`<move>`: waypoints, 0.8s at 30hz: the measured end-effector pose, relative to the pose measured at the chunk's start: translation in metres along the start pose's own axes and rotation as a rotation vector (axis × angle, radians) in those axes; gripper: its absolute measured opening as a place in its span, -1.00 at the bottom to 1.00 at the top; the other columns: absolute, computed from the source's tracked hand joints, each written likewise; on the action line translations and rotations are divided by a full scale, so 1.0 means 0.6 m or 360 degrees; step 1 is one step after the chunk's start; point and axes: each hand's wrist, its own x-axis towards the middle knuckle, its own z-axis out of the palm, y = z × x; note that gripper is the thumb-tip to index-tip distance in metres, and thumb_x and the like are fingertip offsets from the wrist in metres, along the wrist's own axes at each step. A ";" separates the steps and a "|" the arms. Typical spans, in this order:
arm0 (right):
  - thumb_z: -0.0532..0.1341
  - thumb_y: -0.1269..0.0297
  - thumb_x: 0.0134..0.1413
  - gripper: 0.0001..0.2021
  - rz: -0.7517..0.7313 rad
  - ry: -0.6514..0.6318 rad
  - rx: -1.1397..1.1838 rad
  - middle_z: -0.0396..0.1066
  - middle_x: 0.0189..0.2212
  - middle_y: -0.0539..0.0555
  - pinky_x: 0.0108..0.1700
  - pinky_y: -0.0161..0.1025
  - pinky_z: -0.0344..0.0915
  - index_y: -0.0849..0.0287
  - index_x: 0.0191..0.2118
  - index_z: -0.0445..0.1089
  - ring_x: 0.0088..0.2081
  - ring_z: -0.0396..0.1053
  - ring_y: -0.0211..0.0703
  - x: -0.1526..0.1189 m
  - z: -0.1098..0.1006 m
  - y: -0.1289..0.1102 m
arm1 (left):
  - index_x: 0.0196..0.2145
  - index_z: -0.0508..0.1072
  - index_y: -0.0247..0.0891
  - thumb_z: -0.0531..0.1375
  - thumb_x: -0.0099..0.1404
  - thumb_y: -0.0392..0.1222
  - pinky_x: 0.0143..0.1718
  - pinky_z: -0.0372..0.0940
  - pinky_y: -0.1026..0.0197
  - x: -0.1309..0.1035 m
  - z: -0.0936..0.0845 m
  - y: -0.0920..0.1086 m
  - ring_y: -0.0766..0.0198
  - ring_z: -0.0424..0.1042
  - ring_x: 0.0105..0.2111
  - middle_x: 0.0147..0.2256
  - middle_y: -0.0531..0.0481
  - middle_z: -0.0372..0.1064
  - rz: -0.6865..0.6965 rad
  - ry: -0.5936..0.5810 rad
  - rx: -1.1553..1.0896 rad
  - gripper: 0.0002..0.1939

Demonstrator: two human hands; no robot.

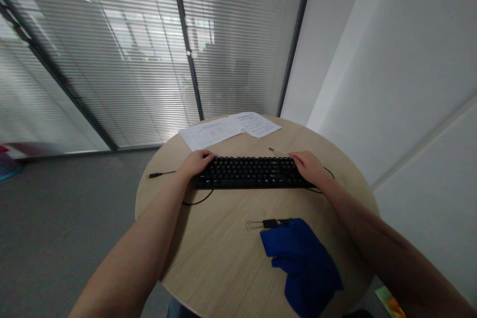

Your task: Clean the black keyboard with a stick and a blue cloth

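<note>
A black keyboard lies across the round table, gripped at both ends. My left hand is closed round its left end, thumb near the top edge. My right hand closes on the right end and covers the keys there. A thin pale stick with a grey tip, perhaps a small brush, reaches from the right fingers beyond the back edge; whether they hold it is unclear. The keyboard's black cable curves out in front, and a USB plug rests left of my left wrist.
Nearer me lies a crumpled blue cloth, with a black-handled wire tool at its upper edge. Printed paper sheets overlap at the far side of the wooden table. A white wall stands close on the right.
</note>
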 end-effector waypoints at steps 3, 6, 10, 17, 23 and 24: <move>-0.01 0.28 0.34 -0.63 0.0010 0.0019 -0.0019 0.56 -0.10 0.21 0.07 0.03 0.32 0.19 0.01 0.51 -0.08 0.46 0.05 0.000 0.002 0.002 | -0.19 0.63 -0.20 0.06 0.29 0.08 -0.08 0.35 0.13 0.001 0.003 -0.004 0.05 0.54 -0.16 -0.21 -0.09 0.61 0.0007 0.0000 -0.0017 -0.57; -0.01 0.29 0.34 -0.63 0.0007 0.0019 -0.0028 0.56 -0.09 0.21 0.06 0.02 0.32 0.21 0.00 0.51 -0.08 0.45 0.06 0.001 -0.002 0.001 | -0.18 0.63 -0.21 0.05 0.30 0.07 -0.08 0.35 0.13 0.002 0.004 -0.006 0.05 0.53 -0.14 -0.20 -0.10 0.61 0.0004 -0.0009 -0.0008 -0.57; 0.00 0.33 0.33 -0.66 -0.0096 0.0029 -0.0062 0.57 -0.17 0.21 0.00 0.02 0.32 0.19 -0.03 0.52 -0.15 0.45 0.05 0.004 -0.031 -0.032 | -0.17 0.63 -0.21 0.05 0.31 0.04 -0.07 0.34 0.12 0.002 0.003 -0.004 0.05 0.53 -0.15 -0.20 -0.11 0.61 -0.0001 -0.0015 0.0012 -0.58; 0.00 0.33 0.37 -0.68 -0.0612 -0.0268 0.0264 0.52 -0.21 0.18 -0.09 -0.10 0.33 0.18 0.04 0.46 -0.17 0.41 -0.05 -0.012 -0.068 -0.178 | -0.19 0.64 -0.20 0.09 0.29 0.03 -0.08 0.35 0.15 0.000 0.006 -0.001 0.07 0.53 -0.19 -0.22 -0.09 0.61 -0.0021 0.0000 -0.0008 -0.61; 0.04 0.35 0.34 -0.70 -0.0747 -0.0676 0.0246 0.51 -0.26 0.17 -0.11 -0.15 0.31 0.18 -0.03 0.51 -0.19 0.42 -0.07 -0.025 -0.063 -0.221 | -0.17 0.64 -0.22 0.09 0.28 0.00 -0.09 0.34 0.17 -0.002 0.008 0.006 0.08 0.52 -0.19 -0.21 -0.09 0.61 -0.0044 0.0000 0.0025 -0.61; 0.05 0.34 0.34 -0.70 -0.0736 -0.0698 0.0237 0.52 -0.25 0.16 -0.10 -0.15 0.31 0.17 -0.02 0.51 -0.18 0.43 -0.06 -0.026 -0.062 -0.221 | -0.16 0.64 -0.21 0.09 0.28 0.01 -0.10 0.34 0.18 -0.001 0.009 0.006 0.09 0.52 -0.19 -0.21 -0.08 0.61 -0.0043 0.0001 0.0022 -0.60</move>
